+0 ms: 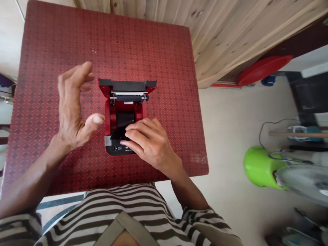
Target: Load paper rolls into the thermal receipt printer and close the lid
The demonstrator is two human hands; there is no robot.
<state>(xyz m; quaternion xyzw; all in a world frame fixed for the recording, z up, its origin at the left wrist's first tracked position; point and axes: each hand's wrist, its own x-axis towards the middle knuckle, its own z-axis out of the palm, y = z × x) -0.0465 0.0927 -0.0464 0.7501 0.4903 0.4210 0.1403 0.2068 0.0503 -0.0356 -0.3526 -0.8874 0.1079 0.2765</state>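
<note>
A small red and black printer-like machine [107, 118] sits on the table with its lid [128, 83] raised at the far side. A dark roller [129, 98] shows under the lid, with a metal rod near it. At the near end of the opening, my right hand [153, 145] pinches a thin, curved black sheet [118, 133]; its fingers partly cover the sheet and the near panel. My left hand [73, 106] hovers left of the machine, empty, thumb and fingers spread apart, with the thumb tip close to the machine's left side.
The machine rests on a table [164, 51] covered in a red diamond pattern. Wooden boards [217, 27] stand along the far and right sides. On the floor to the right are a green bucket [258, 167], a red round object [263, 70] and a dark cable [261, 131].
</note>
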